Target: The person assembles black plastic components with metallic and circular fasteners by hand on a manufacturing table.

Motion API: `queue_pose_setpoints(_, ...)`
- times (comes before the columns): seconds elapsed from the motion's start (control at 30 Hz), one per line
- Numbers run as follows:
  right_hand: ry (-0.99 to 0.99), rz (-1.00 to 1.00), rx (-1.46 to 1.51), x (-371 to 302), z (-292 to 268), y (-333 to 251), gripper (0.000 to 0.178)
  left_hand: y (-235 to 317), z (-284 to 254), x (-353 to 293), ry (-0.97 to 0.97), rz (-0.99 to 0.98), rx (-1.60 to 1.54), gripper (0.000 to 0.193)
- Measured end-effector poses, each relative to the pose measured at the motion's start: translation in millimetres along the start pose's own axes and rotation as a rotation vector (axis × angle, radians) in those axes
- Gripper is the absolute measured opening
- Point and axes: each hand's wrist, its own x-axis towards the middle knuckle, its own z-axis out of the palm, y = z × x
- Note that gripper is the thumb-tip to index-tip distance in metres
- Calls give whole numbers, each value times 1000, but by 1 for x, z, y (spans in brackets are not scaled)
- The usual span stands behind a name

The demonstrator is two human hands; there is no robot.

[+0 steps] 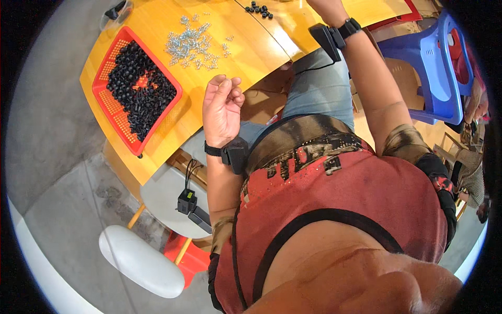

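My left hand (222, 112) is raised palm up at the near edge of the yellow table (157, 152). Its fingers are curled, the thumb against the index finger; whatever lies in the pinch, if anything, is too small to make out. Just beyond it, small shiny metal screws or pins (191, 46) are scattered in a loose pile. A red plastic basket (179, 86) full of small black parts (138, 86) stands to the left. My right hand (328, 9) reaches over the table at the top edge, where its fingers are cut off from view.
Several black round parts (259, 9) lie on the table at the far side. A blue plastic chair (434, 68) stands at the right. On the lower left are a white-backed chair (141, 260) and a black device with a cable (186, 201) on a pale seat.
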Motion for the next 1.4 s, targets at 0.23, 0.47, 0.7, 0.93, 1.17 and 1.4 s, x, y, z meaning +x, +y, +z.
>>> queue_pose_setpoints(0.23, -523, -183, -396, -61, 5, 43, 29, 15, 6, -7, 84, 102, 36, 17)
queue_pose_setpoints(0.47, -541, -256, -487, -60, -2, 38, 28, 20, 1, -11, 75, 181, 70, 14)
queue_pose_setpoints(0.7, -303, -128, -519, -31, 17, 7, 23, 15, 2, -15, 98, 141, 43, 17)
queue_pose_setpoints(0.93, -214, -138, -557, -33, 23, -5, 19, 21, 1, -21, 72, 158, 49, 17)
queue_pose_setpoints(1.17, -150, -143, -515, -39, 20, 0, 20, 19, -4, -25, 113, 165, 77, 15)
queue_pose_setpoints(1.4, -191, -129, -520, -38, 23, 6, 20, 12, 6, -20, 86, 112, 66, 16)
